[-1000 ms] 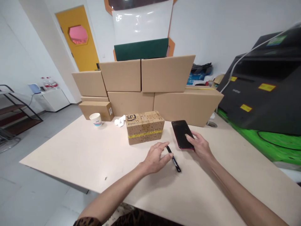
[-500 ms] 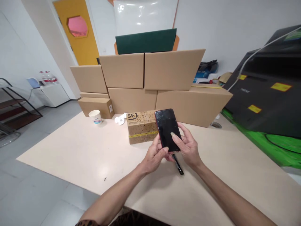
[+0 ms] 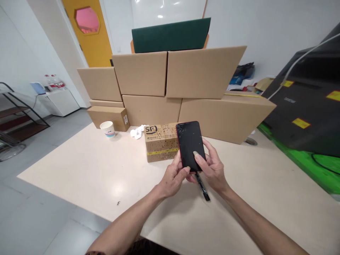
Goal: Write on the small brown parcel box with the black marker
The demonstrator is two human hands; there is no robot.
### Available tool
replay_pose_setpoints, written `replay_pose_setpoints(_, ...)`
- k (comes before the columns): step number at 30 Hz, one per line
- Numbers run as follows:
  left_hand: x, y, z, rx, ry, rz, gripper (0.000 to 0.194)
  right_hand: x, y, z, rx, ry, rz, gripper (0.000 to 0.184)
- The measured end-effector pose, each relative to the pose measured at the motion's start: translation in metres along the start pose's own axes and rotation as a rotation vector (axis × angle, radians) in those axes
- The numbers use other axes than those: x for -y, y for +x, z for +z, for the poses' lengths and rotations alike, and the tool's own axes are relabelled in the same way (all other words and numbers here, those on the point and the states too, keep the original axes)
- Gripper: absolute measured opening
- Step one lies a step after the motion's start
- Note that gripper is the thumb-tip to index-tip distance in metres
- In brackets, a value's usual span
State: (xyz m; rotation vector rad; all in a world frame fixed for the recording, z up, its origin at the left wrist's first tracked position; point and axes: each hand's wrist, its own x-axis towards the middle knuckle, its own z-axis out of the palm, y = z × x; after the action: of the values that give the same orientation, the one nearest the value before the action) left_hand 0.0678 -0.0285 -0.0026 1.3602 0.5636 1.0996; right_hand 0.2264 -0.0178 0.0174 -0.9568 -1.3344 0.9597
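A black smartphone (image 3: 188, 141) with a dark screen and a reddish edge is held tilted up between both hands. My left hand (image 3: 174, 179) grips its lower left side, thumb at the bottom edge. My right hand (image 3: 214, 168) holds the right side, with the thumb resting on the screen. Below the phone a black pen-like object (image 3: 204, 189) slants across the tabletop, its upper end hidden by the hands and phone. Just behind the phone sits a brown SF carton (image 3: 160, 145) with yellow tape, partly covered by it.
Large cardboard boxes (image 3: 204, 72) are stacked along the table's (image 3: 79, 170) back, topped by a dark green box (image 3: 170, 37). A paper cup (image 3: 107, 129) and crumpled white tissue (image 3: 137, 132) stand left of the carton. At the right is a big black machine (image 3: 313, 102).
The view has shifted slightly, so the boxes appear larger and a little higher. Both hands keep the same hold on the smartphone, with the right thumb still on its screen.
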Motion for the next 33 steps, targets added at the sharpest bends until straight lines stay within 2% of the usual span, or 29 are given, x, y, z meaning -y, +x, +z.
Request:
replay_pose_setpoints(8,0.004,0.003,-0.004,0.016,-0.015,0.064,0.085,0.004,-0.001,-0.001,0.023,-0.005,0.021,0.066)
replay_pose_setpoints(13,0.008,0.004,-0.004,0.006,-0.032,0.053,0.086,0.004,0.000,-0.001,0.035,0.016,0.031,0.064)
replay_pose_setpoints(17,0.008,0.004,-0.006,0.010,-0.031,0.032,0.086,-0.003,0.000,-0.002,0.049,0.097,0.032,0.071)
replay_pose_setpoints(20,0.007,0.003,-0.007,0.024,-0.037,0.002,0.087,-0.009,-0.001,-0.002,-0.014,0.186,0.083,0.080)
replay_pose_setpoints(23,0.008,0.003,-0.008,0.012,0.031,0.000,0.089,-0.011,0.001,-0.003,-0.130,0.285,0.118,0.082)
replay_pose_setpoints(26,0.010,0.003,-0.012,-0.115,0.168,0.121,0.077,-0.012,0.009,-0.012,-0.300,0.354,0.107,0.075)
replay_pose_setpoints(29,0.003,0.006,-0.020,-0.368,0.345,0.395,0.052,-0.022,0.019,-0.033,-0.489,0.355,0.129,0.069)
replay_pose_setpoints(31,-0.006,0.009,-0.030,-0.538,0.449,0.611,0.042,-0.035,0.023,-0.050,-0.547,0.324,0.201,0.063)
replay_pose_setpoints(33,-0.017,0.011,-0.044,-0.681,0.513,0.740,0.039,-0.048,0.024,-0.065,-0.572,0.257,0.328,0.054)
